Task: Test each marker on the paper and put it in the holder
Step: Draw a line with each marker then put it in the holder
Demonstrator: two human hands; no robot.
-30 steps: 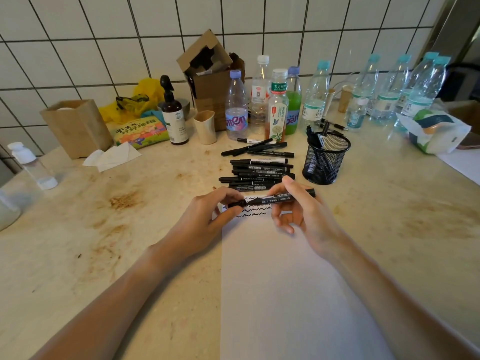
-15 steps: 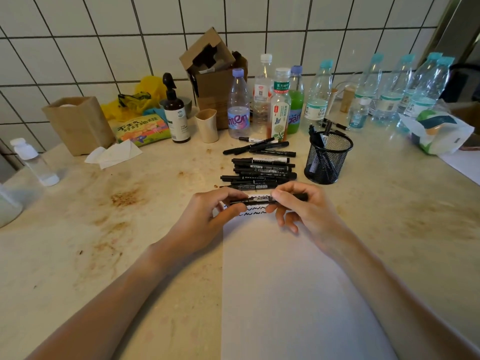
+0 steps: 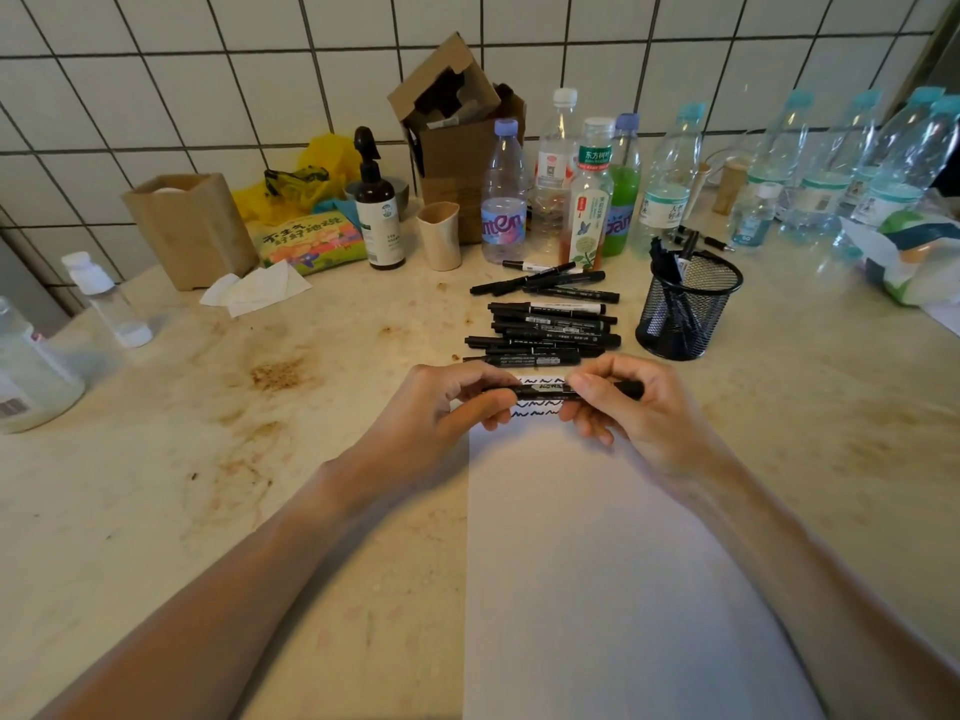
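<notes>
Gripping marker [image 3: 540,391] — both hands [image 3: 447,407], paper's [image 3: 613,563] far edge.

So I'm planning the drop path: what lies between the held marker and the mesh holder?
Head view: only bare counter lies between the held marker and mesh holder; the loose markers lie left of that stretch.

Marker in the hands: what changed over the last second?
The right hand slid left along the marker, closing toward the left hand, so less barrel shows between them. Both hands still grip it, level above the paper. Marker pile and mesh holder unchanged.
</notes>
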